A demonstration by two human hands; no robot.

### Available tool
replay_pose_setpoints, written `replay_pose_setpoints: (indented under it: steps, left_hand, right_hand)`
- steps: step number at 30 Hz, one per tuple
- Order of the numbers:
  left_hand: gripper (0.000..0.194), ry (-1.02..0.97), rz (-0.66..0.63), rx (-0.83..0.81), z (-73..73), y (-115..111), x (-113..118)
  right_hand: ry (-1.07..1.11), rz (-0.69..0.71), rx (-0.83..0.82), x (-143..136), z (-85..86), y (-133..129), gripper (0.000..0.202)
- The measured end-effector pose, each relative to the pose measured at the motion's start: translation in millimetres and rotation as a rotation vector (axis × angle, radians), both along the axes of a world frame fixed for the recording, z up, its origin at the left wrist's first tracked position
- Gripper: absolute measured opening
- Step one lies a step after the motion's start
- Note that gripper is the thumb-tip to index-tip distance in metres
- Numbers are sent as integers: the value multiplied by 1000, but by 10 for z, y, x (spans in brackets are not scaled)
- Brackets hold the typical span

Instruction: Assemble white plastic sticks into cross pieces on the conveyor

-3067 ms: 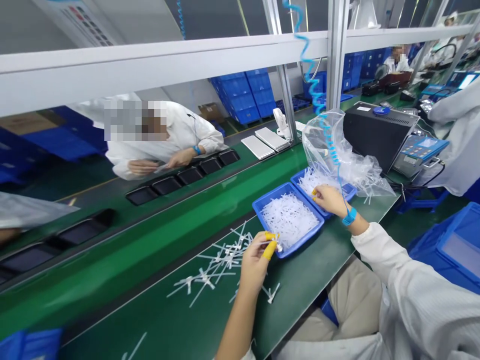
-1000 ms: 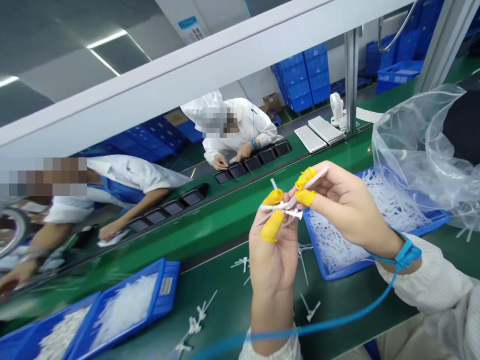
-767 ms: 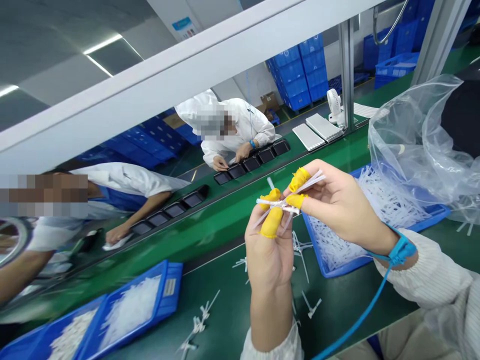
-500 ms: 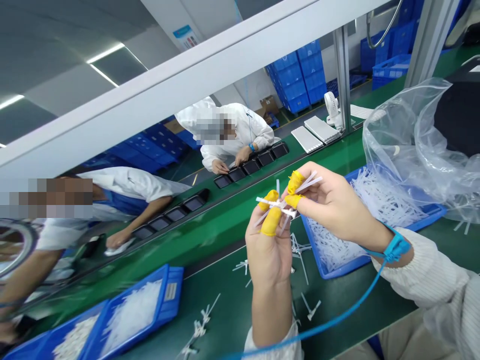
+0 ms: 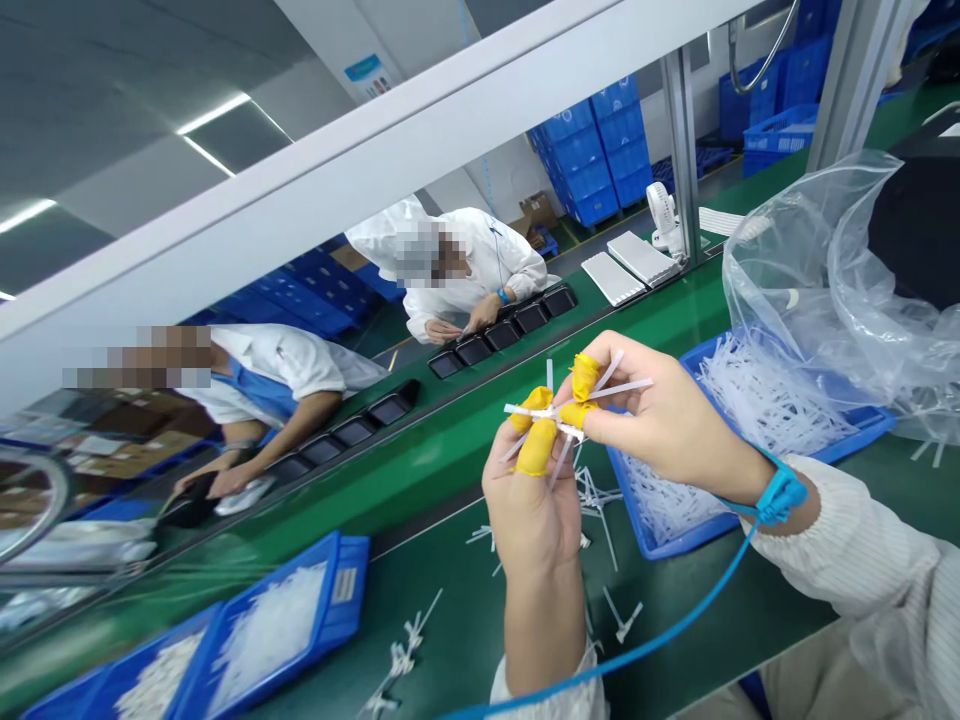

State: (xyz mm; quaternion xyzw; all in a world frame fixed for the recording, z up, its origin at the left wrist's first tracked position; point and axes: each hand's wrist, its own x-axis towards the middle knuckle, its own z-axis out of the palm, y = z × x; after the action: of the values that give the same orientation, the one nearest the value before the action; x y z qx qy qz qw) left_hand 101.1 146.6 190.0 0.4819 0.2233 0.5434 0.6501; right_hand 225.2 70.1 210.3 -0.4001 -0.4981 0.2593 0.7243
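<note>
Yellow finger cots cover the thumb and fingertip of each hand. My left hand (image 5: 536,530) is closed, pinching a small white piece with thin white strips (image 5: 517,409) sticking out several ways. From the right, my right hand (image 5: 667,425) meets it, its thumb and finger closed on more white strips (image 5: 627,387) that fan out beside the palm. The fingertips hide how the strips join. Below the hands, on the green table, lie similar strip-and-connector pieces (image 5: 624,622), (image 5: 405,655).
At right is a blue tray (image 5: 651,545) of white strips, with a clear plastic bag (image 5: 832,270) behind it. Blue bins (image 5: 351,585) hold strips and small white parts. Dark devices (image 5: 472,350) line the green belt; two co-workers (image 5: 480,250), (image 5: 277,380) work across it.
Both hands have shifted slightly left. The strips at my right hand have spread farther apart. The co-worker at left has moved right, both hands now around a dark item.
</note>
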Motion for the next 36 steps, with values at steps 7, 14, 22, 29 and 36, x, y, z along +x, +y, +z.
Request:
replay_pose_setpoints:
  steps: [7, 14, 22, 29, 36]
  left_hand:
    - [34, 20, 111, 86, -35, -20, -21]
    - [23, 85, 229, 205, -29, -75, -56]
    - [8, 219, 337, 404, -48, -137, -114]
    - [19, 274, 394, 468, -52, -214, -182]
    - [19, 210, 370, 457, -19, -146, -170]
  right_hand:
    - [-11, -26, -11, -27, -36, 24, 15]
    - [-21, -54, -6, -49, -62, 19, 15]
    - [-34, -28, 39, -4, -78, 26, 15]
    - [-71, -68, 4, -16, -77, -54, 15]
    - [11, -18, 7, -55, -53, -30, 14]
